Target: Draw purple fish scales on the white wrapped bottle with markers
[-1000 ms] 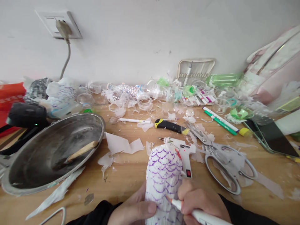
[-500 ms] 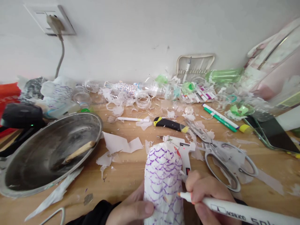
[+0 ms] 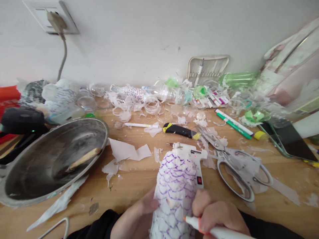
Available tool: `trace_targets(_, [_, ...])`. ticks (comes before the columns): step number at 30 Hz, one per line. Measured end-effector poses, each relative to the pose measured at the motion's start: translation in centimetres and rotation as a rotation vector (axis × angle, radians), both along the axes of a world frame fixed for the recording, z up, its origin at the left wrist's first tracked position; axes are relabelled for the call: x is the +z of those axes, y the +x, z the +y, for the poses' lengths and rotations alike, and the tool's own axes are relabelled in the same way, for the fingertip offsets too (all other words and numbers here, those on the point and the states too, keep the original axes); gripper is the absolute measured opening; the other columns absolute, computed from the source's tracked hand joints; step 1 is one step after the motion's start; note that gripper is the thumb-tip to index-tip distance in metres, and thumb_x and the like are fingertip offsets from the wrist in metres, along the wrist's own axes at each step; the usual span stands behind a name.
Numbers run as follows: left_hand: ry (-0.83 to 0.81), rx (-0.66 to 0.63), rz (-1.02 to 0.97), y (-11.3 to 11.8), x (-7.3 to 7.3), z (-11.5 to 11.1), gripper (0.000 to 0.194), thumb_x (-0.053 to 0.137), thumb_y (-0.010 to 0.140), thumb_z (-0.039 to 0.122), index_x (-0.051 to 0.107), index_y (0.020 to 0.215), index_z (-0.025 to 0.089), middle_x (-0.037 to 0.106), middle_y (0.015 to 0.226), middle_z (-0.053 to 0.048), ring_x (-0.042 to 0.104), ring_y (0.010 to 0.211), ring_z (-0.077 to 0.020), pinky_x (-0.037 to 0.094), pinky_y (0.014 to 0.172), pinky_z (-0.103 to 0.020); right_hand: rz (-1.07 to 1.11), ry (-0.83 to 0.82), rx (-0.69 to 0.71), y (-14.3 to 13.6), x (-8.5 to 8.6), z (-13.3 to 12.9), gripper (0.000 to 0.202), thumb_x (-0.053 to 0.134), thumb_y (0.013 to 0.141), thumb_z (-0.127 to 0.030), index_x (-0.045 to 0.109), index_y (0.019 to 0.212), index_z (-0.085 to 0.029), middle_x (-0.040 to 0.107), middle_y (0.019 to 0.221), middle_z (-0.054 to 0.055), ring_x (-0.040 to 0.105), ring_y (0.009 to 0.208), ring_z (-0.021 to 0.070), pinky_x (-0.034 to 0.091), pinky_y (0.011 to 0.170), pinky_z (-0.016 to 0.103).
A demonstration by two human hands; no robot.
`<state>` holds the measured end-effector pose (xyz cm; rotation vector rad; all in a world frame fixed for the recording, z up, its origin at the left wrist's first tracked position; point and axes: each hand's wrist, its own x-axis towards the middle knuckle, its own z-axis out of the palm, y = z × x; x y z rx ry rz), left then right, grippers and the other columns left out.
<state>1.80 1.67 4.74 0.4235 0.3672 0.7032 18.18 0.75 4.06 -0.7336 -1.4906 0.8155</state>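
Observation:
A white paper-covered, rounded body (image 3: 174,186) with purple scale lines stands near the front edge of the view. My left hand (image 3: 139,212) is wrapped around its left side, thumb on the front. In my right hand (image 3: 219,212) is a white marker (image 3: 193,222) with an orange tip, pinched between the fingers. The tip is at the scaled surface, low on the right; whether it touches I cannot tell. Just behind the body lies a white hot glue gun (image 3: 198,166), partly hidden by it.
On the left sits a metal basin (image 3: 50,189) holding a wooden-handled brush (image 3: 84,159). Scissors (image 3: 234,166), a utility knife (image 3: 180,130), a green marker (image 3: 234,125) and a phone (image 3: 294,139) lie about. Paper scraps and cut plastic bottles (image 3: 239,79) line the wall.
The scaled body has turned a little, and an orange-red patch at its upper right is out of sight. The marker tip has moved down and slightly left.

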Motion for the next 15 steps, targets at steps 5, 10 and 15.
trace_targets(5, [0.094, -0.045, -0.006, 0.0, 0.0, -0.3, 0.067, 0.064, 0.072, 0.042, 0.042, 0.133, 0.029, 0.060, 0.124, -0.008, 0.048, 0.123, -0.0303, 0.033, 0.102, -0.045, -0.082, 0.073, 0.026, 0.1, -0.2, 0.1, 0.019, 0.045, 0.092, -0.036, 0.051, 0.080, -0.023, 0.051, 0.060, -0.004, 0.050, 0.047, 0.0093, 0.040, 0.044, 0.021])
trace_targets(10, [0.092, -0.071, 0.037, -0.1, 0.4, -0.3, 0.067, 0.065, 0.073, 0.040, 0.041, 0.134, 0.028, 0.056, 0.128, -0.009, 0.045, 0.125, -0.0304, 0.030, 0.104, -0.044, -0.181, 0.146, 0.016, 0.3, 0.1, 0.5, 0.017, 0.045, 0.093, -0.032, 0.051, 0.081, -0.022, 0.053, 0.058, -0.005, 0.052, 0.046, 0.0087, 0.043, 0.044, 0.021])
trace_targets(15, [0.009, -0.001, 0.034, -0.6, -0.6, -0.3, 0.045, 0.043, 0.084, 0.019, 0.050, 0.129, 0.022, 0.060, 0.123, -0.008, 0.049, 0.121, -0.0256, 0.028, 0.105, -0.041, -0.212, 0.145, 0.001, 0.5, -0.1, 0.3, 0.017, 0.044, 0.092, -0.031, 0.051, 0.080, -0.021, 0.053, 0.059, -0.004, 0.053, 0.048, 0.0096, 0.043, 0.045, 0.022])
